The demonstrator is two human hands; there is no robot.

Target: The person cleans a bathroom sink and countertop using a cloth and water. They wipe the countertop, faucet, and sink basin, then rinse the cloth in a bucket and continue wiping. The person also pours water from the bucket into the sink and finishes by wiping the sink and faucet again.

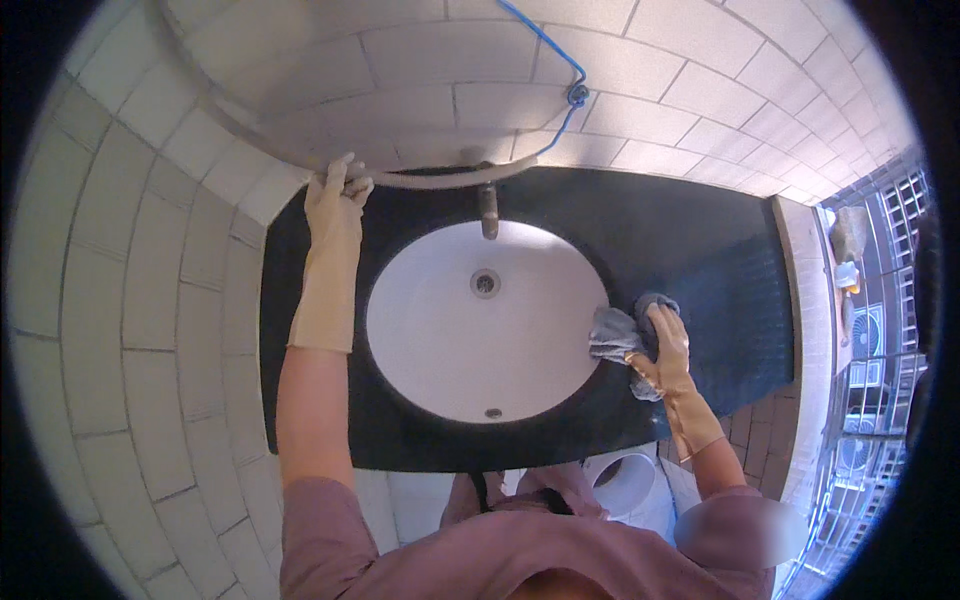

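My left hand, in a cream rubber glove, is at the counter's back left corner. Its fingers meet a pale curved strip, maybe a hose or a rim; whether they grip it is unclear. My right hand, gloved alike, holds a bunched grey cloth on the dark countertop. Part of the cloth hangs over the right edge of the white oval sink. A drain shows in the basin, beneath the metal faucet.
A blue cord runs down the tiled back wall past a small round fitting. Tiles also line the left side. A white pipe is below the counter. Metal bars stand at the right.
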